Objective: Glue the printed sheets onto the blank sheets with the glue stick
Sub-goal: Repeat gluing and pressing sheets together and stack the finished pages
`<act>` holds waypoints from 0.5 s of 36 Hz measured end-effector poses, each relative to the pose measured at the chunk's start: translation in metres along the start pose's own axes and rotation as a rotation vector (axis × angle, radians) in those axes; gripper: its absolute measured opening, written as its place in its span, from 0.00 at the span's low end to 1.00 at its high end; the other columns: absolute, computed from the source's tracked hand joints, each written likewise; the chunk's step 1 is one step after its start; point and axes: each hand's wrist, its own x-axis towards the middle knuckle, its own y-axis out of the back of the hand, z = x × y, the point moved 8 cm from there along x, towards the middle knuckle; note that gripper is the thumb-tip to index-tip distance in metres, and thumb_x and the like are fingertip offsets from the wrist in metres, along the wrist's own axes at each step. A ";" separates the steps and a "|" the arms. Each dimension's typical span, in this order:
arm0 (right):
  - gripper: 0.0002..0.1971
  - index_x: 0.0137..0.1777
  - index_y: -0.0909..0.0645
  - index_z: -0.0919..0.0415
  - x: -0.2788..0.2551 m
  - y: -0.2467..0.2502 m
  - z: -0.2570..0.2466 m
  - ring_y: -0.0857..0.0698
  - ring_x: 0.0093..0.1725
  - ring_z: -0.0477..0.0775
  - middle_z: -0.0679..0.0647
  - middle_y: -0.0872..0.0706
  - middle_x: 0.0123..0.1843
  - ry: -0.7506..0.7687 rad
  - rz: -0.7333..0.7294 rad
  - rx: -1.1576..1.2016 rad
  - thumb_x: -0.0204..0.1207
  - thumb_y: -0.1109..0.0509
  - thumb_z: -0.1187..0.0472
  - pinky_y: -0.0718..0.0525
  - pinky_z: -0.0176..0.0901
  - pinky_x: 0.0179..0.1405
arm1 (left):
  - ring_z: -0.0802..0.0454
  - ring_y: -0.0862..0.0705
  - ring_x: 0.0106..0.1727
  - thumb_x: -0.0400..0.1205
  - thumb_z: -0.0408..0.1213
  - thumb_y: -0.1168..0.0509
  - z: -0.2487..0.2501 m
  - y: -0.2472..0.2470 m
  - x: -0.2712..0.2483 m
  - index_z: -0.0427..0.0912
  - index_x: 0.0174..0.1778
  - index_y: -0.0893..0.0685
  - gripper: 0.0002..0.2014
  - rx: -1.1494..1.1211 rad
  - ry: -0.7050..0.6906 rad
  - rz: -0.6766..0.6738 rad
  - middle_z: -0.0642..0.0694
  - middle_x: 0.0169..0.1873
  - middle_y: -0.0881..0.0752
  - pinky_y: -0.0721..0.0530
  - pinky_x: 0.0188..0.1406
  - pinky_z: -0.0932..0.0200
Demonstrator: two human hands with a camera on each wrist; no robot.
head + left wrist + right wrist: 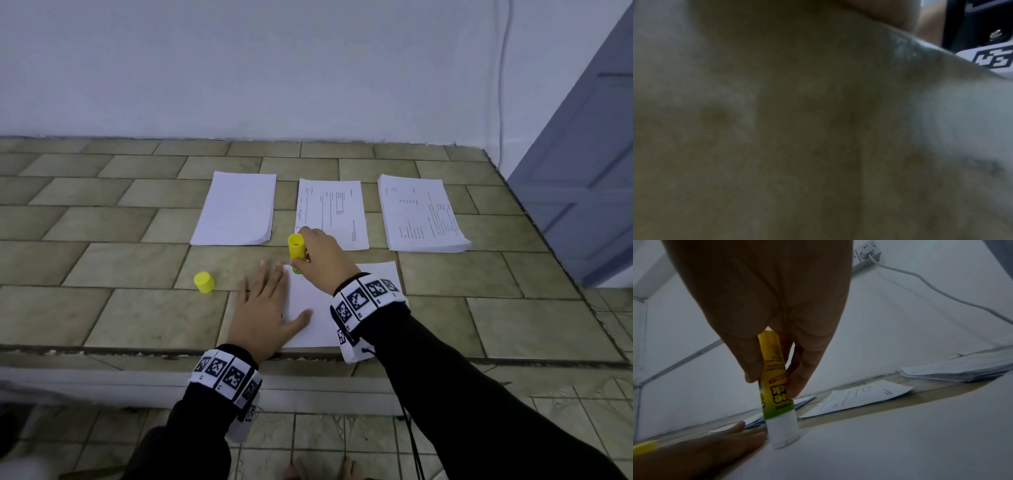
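Note:
My right hand (317,255) grips a yellow glue stick (296,248) upside down, its white tip (782,433) pressed on the far left corner of a white sheet (317,308) near the ledge's front edge. My left hand (265,308) lies flat with spread fingers on that sheet's left side, holding it down. The yellow cap (204,282) stands on the tiles to the left. Farther back lie a blank stack (236,209), a single printed sheet (334,212) and a printed stack (421,214). The left wrist view is dark and blurred.
The tiled ledge (102,260) ends at a white wall behind and drops off at the front edge (137,353). A grey-blue door (582,171) stands at the right. A white cable (501,85) hangs down the wall.

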 end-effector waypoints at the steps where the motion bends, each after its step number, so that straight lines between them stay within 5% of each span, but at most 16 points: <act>1: 0.19 0.66 0.29 0.67 -0.001 0.001 0.002 0.22 0.61 0.62 0.64 0.22 0.61 -0.005 0.003 -0.009 0.81 0.31 0.59 0.31 0.41 0.49 | 0.49 0.62 0.87 0.74 0.75 0.65 0.000 0.000 0.000 0.42 0.88 0.49 0.52 0.003 0.003 -0.005 0.50 0.87 0.50 0.61 0.84 0.37; 9: 0.16 0.64 0.29 0.65 -0.019 0.024 0.038 0.23 0.56 0.57 0.59 0.23 0.59 -0.105 0.054 0.018 0.81 0.32 0.60 0.31 0.41 0.48 | 0.48 0.59 0.87 0.73 0.74 0.65 -0.003 -0.002 0.000 0.43 0.87 0.50 0.51 0.021 0.019 -0.006 0.50 0.87 0.52 0.60 0.84 0.38; 18: 0.08 0.49 0.29 0.60 -0.052 0.062 0.095 0.19 0.49 0.59 0.59 0.19 0.49 -0.212 0.184 0.106 0.77 0.31 0.64 0.22 0.47 0.47 | 0.48 0.59 0.87 0.75 0.72 0.64 -0.001 0.000 -0.001 0.43 0.87 0.46 0.49 0.003 -0.002 0.016 0.50 0.87 0.50 0.59 0.84 0.37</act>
